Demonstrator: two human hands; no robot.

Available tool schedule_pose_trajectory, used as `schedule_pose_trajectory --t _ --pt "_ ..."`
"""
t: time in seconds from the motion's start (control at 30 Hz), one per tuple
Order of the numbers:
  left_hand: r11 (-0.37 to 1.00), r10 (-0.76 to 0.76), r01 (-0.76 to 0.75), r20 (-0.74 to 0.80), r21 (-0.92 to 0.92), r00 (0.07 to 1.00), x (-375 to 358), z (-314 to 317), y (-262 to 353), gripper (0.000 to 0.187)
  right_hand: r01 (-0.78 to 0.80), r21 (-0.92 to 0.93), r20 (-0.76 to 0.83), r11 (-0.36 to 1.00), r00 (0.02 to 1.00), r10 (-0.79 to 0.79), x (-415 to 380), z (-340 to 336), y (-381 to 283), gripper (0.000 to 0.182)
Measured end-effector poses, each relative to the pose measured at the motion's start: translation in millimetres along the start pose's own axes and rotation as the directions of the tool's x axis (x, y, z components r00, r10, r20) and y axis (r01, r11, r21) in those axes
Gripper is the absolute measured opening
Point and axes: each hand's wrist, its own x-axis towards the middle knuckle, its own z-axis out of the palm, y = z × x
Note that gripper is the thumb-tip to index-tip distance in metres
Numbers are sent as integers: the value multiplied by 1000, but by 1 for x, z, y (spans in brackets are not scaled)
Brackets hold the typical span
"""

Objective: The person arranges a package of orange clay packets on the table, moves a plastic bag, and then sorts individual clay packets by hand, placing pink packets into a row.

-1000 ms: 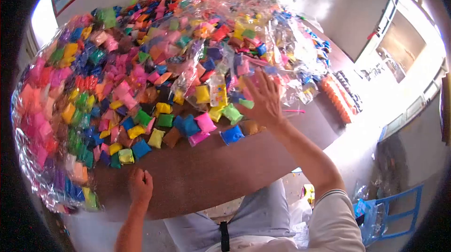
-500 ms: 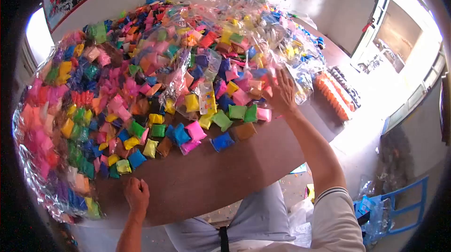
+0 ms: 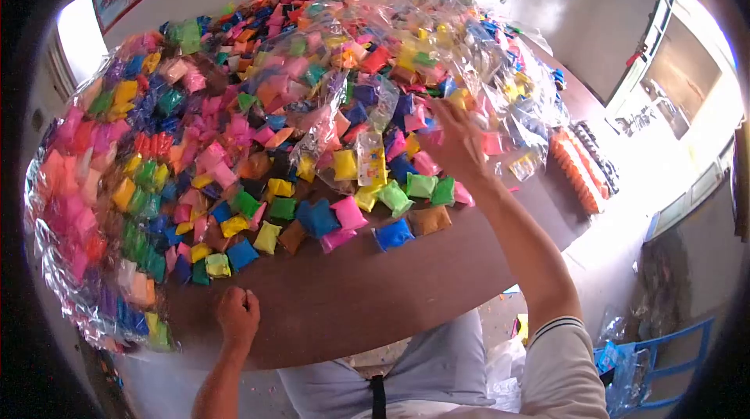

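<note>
A large heap of small, soft-looking colored packets (image 3: 234, 225) covers much of the table. My right hand (image 3: 462, 144) reaches over the heap's right front part, fingers stretched out and slightly blurred, among pink packets and clear plastic; I see nothing held in it. Below it lie a green packet (image 3: 422, 185), a brown packet (image 3: 430, 221) and a blue packet (image 3: 393, 235). My left hand (image 3: 238, 314) is closed in a fist at the table's near side, with no object showing in it. Just beyond it is a pale yellow-green packet (image 3: 218, 265).
Clear plastic bags (image 3: 516, 114) lie over the heap's right side. The brown tabletop (image 3: 336, 302) shows along the near edge. Orange packs (image 3: 576, 169) stand at the right end. A blue metal frame (image 3: 680, 364) is on the floor at right, near a bright doorway.
My right hand has shifted slightly left and inward over the packets, its fingers now pointing up-left. My left fist stays closed by the near edge. The whole view has shifted a little.
</note>
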Motion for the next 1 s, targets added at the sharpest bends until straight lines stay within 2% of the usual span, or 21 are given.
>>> schedule_pose_trajectory --t 0.1,0.17,0.27,0.37,0.47,0.57,0.67,0.7,0.77,0.8,0.9,0.93,1.0 --pt "999 -43 42 88 11 995 4 -11 10 22 156 -55 133 986 980 -148 9 21 -49 70" --pt "999 15 -15 13 33 1000 6 -11 12 22 292 -59 163 955 946 -279 12 43 -73 76" --pt "997 79 -77 -56 30 995 5 -11 11 22 299 -106 442 948 869 -224 15 62 -97 58" --pt "996 87 -86 -60 23 994 8 -14 15 21 357 -78 554 931 791 -258 17 94 -87 29" --pt "996 83 -84 -60 -5 995 7 -12 14 21 469 -27 496 883 773 -396 15 82 -88 15" --pt "997 52 -55 -54 -60 997 0 1 4 22 575 -85 332 813 786 -521 14 52 -79 11" --pt "996 41 -42 -24 -73 999 0 5 -2 22 534 -338 398 775 827 -396 29 -1 -66 8" --pt "997 41 -42 -12 -68 999 0 3 -1 22 488 -386 318 783 867 -384 31 -13 -51 9" --pt "996 74 -76 -43 -55 996 3 -8 11 22 383 -278 71 881 923 -378 39 -31 -7 13" --pt "995 83 -85 -60 -44 995 3 -13 16 21 340 -101 -87 935 933 -348 42 -33 20 16" --pt "998 62 -61 -55 25 997 1 -14 16 20 210 -215 -33 954 974 -222 47 -54 74 16" --pt "1000 7 -7 -13 -4 1000 1 -16 17 20 158 -254 -3 954 986 -164 46 -59 88 17" --pt "993 -97 101 70 -55 993 2 -18 21 18 -28 -231 34 972 999 37 42 -64 106 21"
